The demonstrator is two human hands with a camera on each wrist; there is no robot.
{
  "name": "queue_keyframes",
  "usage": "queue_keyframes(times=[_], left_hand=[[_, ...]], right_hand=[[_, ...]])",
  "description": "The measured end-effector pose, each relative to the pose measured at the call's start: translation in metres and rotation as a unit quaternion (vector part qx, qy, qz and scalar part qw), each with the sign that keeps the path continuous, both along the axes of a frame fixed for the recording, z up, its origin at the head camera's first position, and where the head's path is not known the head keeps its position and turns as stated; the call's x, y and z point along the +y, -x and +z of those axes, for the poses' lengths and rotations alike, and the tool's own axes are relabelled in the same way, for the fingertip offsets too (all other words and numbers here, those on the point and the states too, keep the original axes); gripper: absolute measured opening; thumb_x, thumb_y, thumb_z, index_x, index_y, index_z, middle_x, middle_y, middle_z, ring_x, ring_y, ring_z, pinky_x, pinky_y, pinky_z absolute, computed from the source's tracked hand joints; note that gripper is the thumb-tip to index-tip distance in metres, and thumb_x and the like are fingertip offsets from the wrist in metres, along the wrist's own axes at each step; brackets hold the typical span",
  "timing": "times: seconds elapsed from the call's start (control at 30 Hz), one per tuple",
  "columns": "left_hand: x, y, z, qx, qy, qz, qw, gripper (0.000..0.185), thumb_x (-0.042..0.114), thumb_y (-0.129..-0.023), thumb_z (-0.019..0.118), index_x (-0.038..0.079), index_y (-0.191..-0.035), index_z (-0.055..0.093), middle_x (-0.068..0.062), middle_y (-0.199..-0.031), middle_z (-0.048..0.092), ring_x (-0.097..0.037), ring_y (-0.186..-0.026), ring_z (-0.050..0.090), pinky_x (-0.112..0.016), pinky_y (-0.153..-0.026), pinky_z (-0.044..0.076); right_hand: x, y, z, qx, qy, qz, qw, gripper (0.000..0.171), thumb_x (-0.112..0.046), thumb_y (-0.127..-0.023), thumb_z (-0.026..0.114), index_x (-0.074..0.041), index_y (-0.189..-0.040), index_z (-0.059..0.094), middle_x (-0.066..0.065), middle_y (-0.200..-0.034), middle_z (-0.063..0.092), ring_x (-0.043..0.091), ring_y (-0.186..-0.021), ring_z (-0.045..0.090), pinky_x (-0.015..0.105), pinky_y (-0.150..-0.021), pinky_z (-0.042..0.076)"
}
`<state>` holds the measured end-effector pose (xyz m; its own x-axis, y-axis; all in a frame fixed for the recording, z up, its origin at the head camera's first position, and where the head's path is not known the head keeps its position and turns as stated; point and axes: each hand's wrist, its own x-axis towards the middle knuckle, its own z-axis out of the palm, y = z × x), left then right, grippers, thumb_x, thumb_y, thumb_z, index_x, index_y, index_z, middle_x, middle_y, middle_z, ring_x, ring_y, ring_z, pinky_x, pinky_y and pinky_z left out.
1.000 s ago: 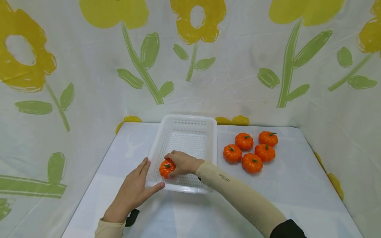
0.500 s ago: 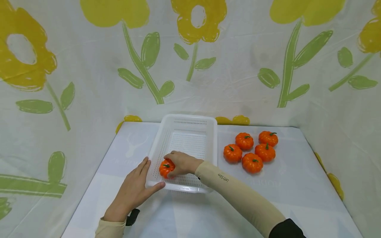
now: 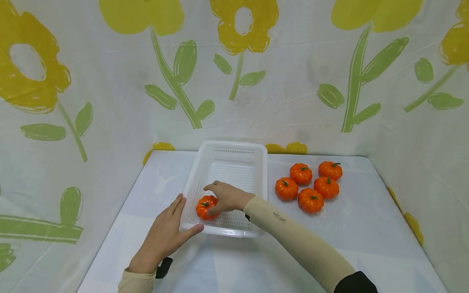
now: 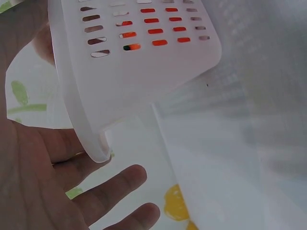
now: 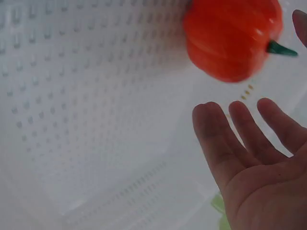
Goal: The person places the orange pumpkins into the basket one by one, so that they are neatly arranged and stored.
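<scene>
The right hand hovers spread just beside the pumpkin, not gripping it. The left hand rests flat and open against the basket holding it.

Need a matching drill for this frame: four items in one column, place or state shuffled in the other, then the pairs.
Items:
1. left hand
2. right hand
3. single pumpkin
4. five pumpkins

Places or states:
A. clustered on the table, right of the basket
B. open, just beside the pumpkin, inside the basket
C. lying in the basket's near left corner
D. open, flat against the basket's near left corner

Pairs: 1-D, 2-B, 3-C, 4-A
</scene>
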<state>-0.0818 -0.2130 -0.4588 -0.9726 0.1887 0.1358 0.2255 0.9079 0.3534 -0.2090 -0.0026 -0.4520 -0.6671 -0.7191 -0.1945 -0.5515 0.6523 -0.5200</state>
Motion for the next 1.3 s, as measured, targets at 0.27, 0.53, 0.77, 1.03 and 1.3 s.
queue_keyframes(times=[0.27,0.53,0.77,1.03,1.3], left_hand=[[0.001,0.000,0.000,-0.007,0.003,0.007,0.9999,0.104,0.073,-0.086,0.063,-0.005,-0.152,0.040,-0.021,-0.160,0.034,-0.047,-0.133,0.048,-0.062,-0.107,0.042],[0.001,0.000,0.000,-0.018,0.004,0.017,0.9997,0.106,0.074,-0.085,0.063,-0.004,-0.152,0.039,-0.021,-0.161,0.033,-0.047,-0.135,0.046,-0.062,-0.107,0.041],[0.001,0.001,-0.002,-0.019,-0.002,0.016,0.9997,0.107,0.072,-0.084,0.066,-0.004,-0.153,0.038,-0.021,-0.161,0.032,-0.047,-0.136,0.044,-0.062,-0.108,0.040],[0.003,0.001,-0.001,-0.011,-0.001,0.013,0.9998,0.106,0.070,-0.084,0.068,-0.005,-0.152,0.038,-0.022,-0.161,0.033,-0.047,-0.135,0.046,-0.062,-0.107,0.041],[0.002,0.002,-0.004,-0.028,-0.005,0.018,0.9994,0.110,0.074,-0.083,0.066,-0.004,-0.154,0.036,-0.021,-0.162,0.030,-0.047,-0.136,0.044,-0.062,-0.109,0.040]], right_hand=[[0.027,-0.004,0.029,0.008,0.025,-0.010,1.000,0.079,-0.044,-0.086,0.080,-0.017,-0.152,0.046,0.005,-0.152,0.047,0.021,-0.135,0.049,0.038,-0.111,0.043],[0.068,-0.023,0.050,0.065,0.089,-0.045,0.993,0.073,-0.041,-0.089,0.079,-0.018,-0.150,0.048,0.005,-0.149,0.050,0.022,-0.133,0.050,0.040,-0.109,0.045],[0.114,-0.028,0.046,0.087,0.131,-0.116,0.981,0.069,-0.041,-0.089,0.079,-0.019,-0.148,0.050,0.001,-0.150,0.048,0.021,-0.137,0.045,0.044,-0.109,0.045],[0.168,-0.033,0.030,0.095,0.145,-0.184,0.968,0.071,-0.038,-0.087,0.081,-0.019,-0.148,0.049,0.004,-0.149,0.049,0.028,-0.136,0.047,0.054,-0.104,0.049],[0.211,-0.038,0.024,0.109,0.126,-0.223,0.960,0.073,-0.035,-0.089,0.080,-0.012,-0.149,0.047,0.009,-0.150,0.048,0.036,-0.136,0.044,0.063,-0.107,0.042]])
